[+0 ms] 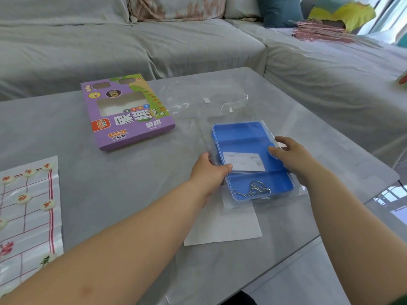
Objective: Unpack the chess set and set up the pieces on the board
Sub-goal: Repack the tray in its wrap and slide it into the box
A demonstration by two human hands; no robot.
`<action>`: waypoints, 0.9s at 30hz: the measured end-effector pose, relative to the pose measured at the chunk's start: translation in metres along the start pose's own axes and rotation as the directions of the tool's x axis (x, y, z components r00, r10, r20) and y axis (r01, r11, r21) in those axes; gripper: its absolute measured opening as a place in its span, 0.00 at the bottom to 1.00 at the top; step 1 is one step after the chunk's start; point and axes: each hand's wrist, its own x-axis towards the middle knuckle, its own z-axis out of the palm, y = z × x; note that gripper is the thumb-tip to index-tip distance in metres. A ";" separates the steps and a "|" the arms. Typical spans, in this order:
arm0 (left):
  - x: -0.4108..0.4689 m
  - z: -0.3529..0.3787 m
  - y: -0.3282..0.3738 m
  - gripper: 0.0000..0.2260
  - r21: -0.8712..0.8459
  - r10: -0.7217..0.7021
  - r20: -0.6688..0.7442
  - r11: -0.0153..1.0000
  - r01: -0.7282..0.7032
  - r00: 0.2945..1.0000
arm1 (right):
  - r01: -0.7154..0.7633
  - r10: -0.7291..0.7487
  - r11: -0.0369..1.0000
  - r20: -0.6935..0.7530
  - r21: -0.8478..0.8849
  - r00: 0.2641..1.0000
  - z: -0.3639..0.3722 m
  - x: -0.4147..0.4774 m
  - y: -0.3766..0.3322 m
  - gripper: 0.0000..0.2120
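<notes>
A blue plastic tray [242,137], wrapped in a clear bag, is held just above the grey table [110,172] by both hands. Its left edge is gripped by the left hand [209,170], with the thumb laid over the top and the fingers hidden beneath. Its right edge is gripped by the right hand [290,155], with the thumb pressed on the top face and the fingers curled round the side. A white paper slip [242,161] is seen under the wrap between the two thumbs, and a tangle of metal wire rings [257,189] is lodged in the tray's near compartment. A white sheet of paper [222,227] lies on the table, partly covered by the tray's near end. A crumpled clear plastic wrapper [204,100] is spread just beyond the tray.

The purple chess set box [125,111] is placed flat on the table to the far left of the tray, well apart from it. The paper chess board [28,227] is laid at the left edge of the view, and round white chess pieces [23,198] are set on its lines. A grey covered sofa [154,40] stands behind the table.
</notes>
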 end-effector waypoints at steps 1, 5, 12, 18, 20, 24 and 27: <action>0.000 0.001 0.002 0.24 -0.030 0.011 -0.012 0.999 -0.011 1.000 | 0.002 -0.002 0.999 -0.009 0.033 1.000 0.001 -0.001 -0.001 0.22; -0.001 -0.004 0.009 0.31 -0.199 0.035 -0.010 0.979 -0.036 0.999 | 0.025 -0.021 0.992 -0.037 0.124 0.999 0.006 -0.006 -0.007 0.22; -0.022 -0.046 -0.001 0.29 -0.335 -0.020 -0.087 0.942 -0.011 0.996 | -0.076 0.036 0.954 0.144 0.289 0.989 0.026 -0.028 -0.025 0.26; -0.046 -0.093 -0.017 0.19 -0.399 -0.107 -0.128 0.916 0.048 0.986 | -0.096 0.004 0.954 0.304 0.286 0.953 0.074 -0.051 -0.040 0.24; -0.049 -0.111 -0.021 0.16 -0.399 -0.138 -0.154 0.915 0.066 0.978 | -0.097 -0.006 0.951 0.328 0.294 0.945 0.090 -0.059 -0.047 0.24; -0.053 -0.142 -0.024 0.14 -0.411 -0.127 -0.205 0.911 0.032 0.971 | -0.103 -0.029 0.935 0.365 0.338 0.931 0.115 -0.070 -0.062 0.24; -0.053 -0.159 -0.024 0.12 -0.454 -0.106 -0.274 0.891 -0.032 0.956 | -0.193 -0.013 0.821 0.355 0.537 0.935 0.121 -0.083 -0.062 0.19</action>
